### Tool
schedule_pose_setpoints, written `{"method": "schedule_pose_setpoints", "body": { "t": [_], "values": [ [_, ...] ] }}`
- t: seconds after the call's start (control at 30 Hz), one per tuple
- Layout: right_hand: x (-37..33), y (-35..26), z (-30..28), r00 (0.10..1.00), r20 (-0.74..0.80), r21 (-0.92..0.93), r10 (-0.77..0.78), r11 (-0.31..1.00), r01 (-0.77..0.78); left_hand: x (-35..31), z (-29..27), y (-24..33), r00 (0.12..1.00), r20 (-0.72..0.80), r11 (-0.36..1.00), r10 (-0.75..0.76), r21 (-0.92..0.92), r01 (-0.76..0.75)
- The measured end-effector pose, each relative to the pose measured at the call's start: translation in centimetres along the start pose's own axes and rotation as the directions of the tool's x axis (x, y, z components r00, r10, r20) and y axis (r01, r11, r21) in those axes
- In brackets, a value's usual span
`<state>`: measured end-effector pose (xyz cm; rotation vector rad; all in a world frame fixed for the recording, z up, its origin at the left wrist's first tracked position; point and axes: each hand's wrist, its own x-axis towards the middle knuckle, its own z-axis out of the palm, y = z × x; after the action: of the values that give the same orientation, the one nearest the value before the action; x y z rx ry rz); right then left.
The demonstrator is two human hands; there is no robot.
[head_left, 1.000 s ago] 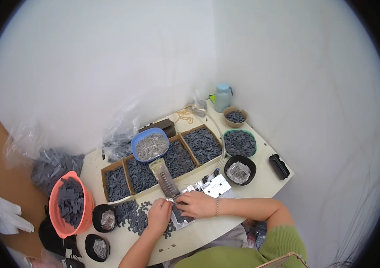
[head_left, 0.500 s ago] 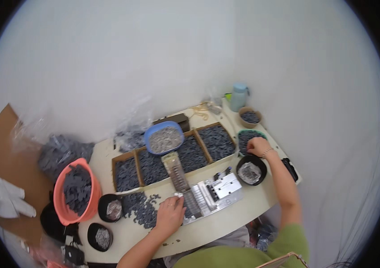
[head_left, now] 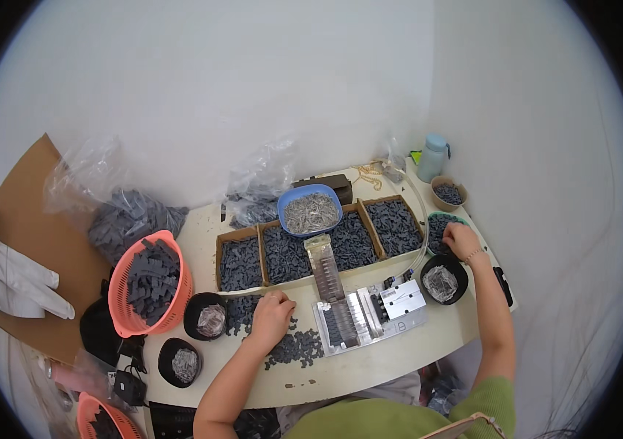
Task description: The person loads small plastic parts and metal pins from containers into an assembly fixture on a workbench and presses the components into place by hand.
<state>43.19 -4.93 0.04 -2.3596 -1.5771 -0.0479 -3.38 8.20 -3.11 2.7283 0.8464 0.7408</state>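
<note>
My left hand (head_left: 273, 316) is over the loose dark grey pieces (head_left: 297, 349) scattered on the table, its fingers bent and close together; what they hold is too small to make out. On the far right, my right hand (head_left: 461, 240) dips its curled fingertips into a green-rimmed bowl (head_left: 439, 228) of dark grey pieces; anything pinched there is hidden. Between the hands lies a metal fixture (head_left: 370, 319) with a silver block on its right. A clear slotted strip (head_left: 324, 269) slopes from it toward the back, and a row of dark pieces sits at the fixture's left end.
Behind stands a divided cardboard tray (head_left: 262, 257) of dark pieces, with a blue basin (head_left: 311, 192) of small metal parts on it. Black bowls (head_left: 464, 282) hold metal parts at both sides. A coral basket (head_left: 185, 289) is left; a light blue bottle (head_left: 434, 159) stands back right.
My left hand has moved off the fixture's left end, leftward and away from me, to the loose pieces. My right hand stays at the green-rimmed bowl. The whole view has shifted.
</note>
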Motion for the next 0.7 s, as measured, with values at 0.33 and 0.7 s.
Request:
{"method": "schedule_pose_setpoints", "body": {
  "t": [0.33,0.7],
  "values": [
    [-5.2,-15.4,0.9,0.89,0.099,0.836,-0.445,0.522,0.168,-0.2,-0.1,4.3,0.991,0.128,0.988,0.03,0.147,-0.049],
    [-6.7,-21.9,5.6,0.733,-0.142,0.416,-0.665,0.632,0.654,-6.2,-10.6,3.5,0.945,-0.241,0.951,-0.22,0.164,0.263]
  ]
}}
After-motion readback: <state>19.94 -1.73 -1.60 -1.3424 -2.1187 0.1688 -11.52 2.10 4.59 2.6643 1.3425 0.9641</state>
